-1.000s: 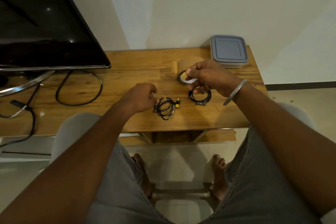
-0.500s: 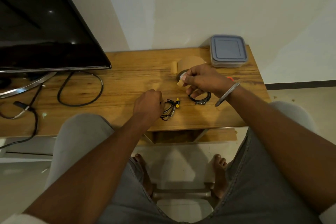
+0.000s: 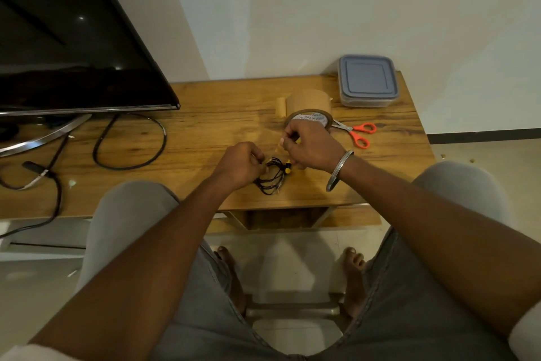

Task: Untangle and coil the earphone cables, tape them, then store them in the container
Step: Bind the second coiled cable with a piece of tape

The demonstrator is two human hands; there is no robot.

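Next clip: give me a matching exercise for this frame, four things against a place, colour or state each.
Things: 1 scissors; 2 container; 3 earphone coil; 4 tape strip.
States: A lid on, back right corner of table; B pinched by right hand; C orange handles; D gripped by left hand.
Pairs: 1-C; 2-A; 3-D; 4-B.

A single head-worn wide-angle camera looks forward and down, close over the wooden table [image 3: 205, 132].
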